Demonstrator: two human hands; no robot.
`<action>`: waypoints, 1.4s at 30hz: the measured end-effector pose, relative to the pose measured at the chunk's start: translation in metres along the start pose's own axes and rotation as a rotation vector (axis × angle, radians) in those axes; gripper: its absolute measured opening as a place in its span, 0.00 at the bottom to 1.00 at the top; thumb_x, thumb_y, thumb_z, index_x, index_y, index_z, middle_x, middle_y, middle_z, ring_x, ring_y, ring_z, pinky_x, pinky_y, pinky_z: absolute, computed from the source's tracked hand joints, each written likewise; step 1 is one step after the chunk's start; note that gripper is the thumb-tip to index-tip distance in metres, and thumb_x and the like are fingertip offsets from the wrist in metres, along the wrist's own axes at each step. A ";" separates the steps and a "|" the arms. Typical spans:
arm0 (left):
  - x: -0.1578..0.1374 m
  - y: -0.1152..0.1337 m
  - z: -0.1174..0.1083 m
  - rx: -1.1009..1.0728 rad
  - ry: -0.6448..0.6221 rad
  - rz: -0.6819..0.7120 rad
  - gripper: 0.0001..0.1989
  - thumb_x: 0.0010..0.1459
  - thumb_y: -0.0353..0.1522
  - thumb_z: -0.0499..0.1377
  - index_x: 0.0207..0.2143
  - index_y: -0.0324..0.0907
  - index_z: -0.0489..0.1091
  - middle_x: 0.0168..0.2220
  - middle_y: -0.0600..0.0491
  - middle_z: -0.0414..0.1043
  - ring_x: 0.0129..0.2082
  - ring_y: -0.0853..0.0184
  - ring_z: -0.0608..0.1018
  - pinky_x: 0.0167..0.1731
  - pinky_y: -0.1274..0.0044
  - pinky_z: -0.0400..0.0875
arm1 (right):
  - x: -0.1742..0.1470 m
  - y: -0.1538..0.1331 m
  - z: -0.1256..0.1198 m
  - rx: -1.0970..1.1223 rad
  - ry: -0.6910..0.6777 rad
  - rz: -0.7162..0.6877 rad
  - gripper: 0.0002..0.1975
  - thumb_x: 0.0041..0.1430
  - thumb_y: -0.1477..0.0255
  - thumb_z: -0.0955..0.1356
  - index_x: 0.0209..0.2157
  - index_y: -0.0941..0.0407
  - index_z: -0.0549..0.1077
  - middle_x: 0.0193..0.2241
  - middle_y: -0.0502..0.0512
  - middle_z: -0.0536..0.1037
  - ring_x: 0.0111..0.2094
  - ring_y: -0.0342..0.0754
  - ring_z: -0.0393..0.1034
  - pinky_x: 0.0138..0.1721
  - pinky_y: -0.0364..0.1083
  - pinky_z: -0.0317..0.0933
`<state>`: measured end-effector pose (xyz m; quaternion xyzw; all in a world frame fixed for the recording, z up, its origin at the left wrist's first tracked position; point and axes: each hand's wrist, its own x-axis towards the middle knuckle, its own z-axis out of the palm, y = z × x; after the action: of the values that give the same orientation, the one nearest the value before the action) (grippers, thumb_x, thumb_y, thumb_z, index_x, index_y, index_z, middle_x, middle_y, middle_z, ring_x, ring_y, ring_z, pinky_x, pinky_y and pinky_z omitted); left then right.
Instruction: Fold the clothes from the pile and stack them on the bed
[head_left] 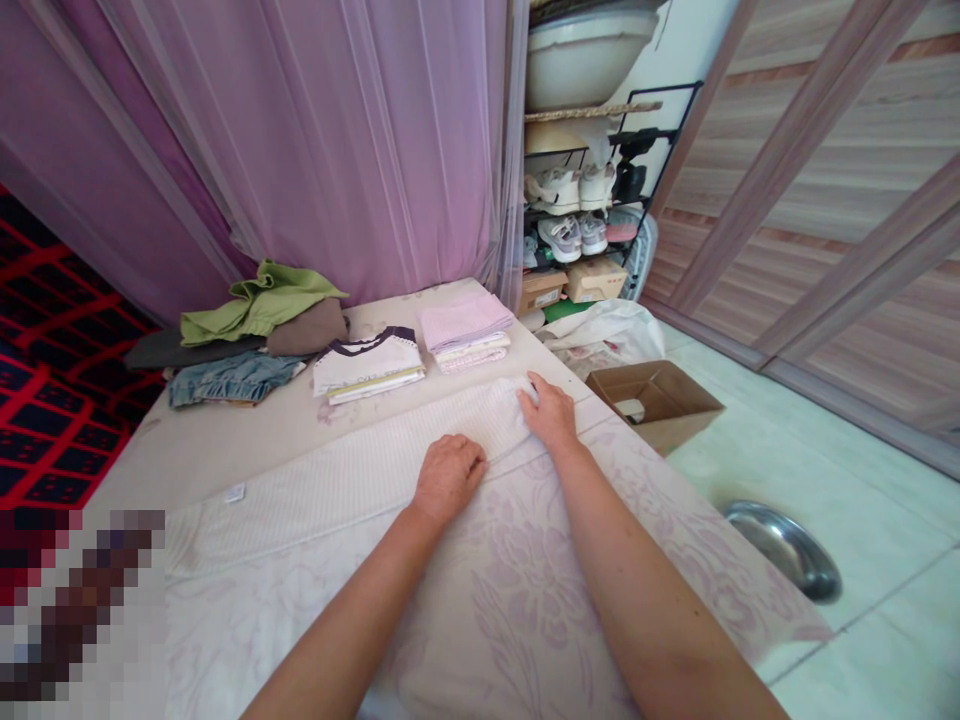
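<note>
A long white striped cloth, folded into a band, lies across the bed from lower left to the middle right. A small white label shows on its left part. My left hand rests on the near edge of the band, its fingers curled in against the fabric. At the band's right end is my right hand, thumb and fingers closed on the end of the cloth. Behind the band are a folded white shirt with a dark collar and a stack of folded pink and white cloths.
Denim clothing, a green garment and a brown garment are piled at the back left. Purple curtains hang behind the bed. Right of it are a cardboard box, a metal basin and a shoe rack.
</note>
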<state>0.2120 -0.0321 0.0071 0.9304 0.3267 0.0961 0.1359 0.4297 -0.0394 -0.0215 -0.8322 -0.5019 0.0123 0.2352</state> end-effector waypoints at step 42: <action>0.022 -0.026 0.012 0.125 -0.098 -0.168 0.39 0.58 0.56 0.44 0.65 0.43 0.52 0.68 0.44 0.42 0.67 0.51 0.45 0.62 0.53 0.37 | 0.015 0.002 -0.036 0.157 -0.493 0.227 0.25 0.56 0.55 0.64 0.48 0.59 0.72 0.41 0.61 0.79 0.35 0.51 0.75 0.35 0.45 0.64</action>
<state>0.2175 -0.0011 -0.0104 0.9100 0.4017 0.0183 0.1010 0.4478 -0.0409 0.0129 -0.8344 -0.4449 0.2794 0.1668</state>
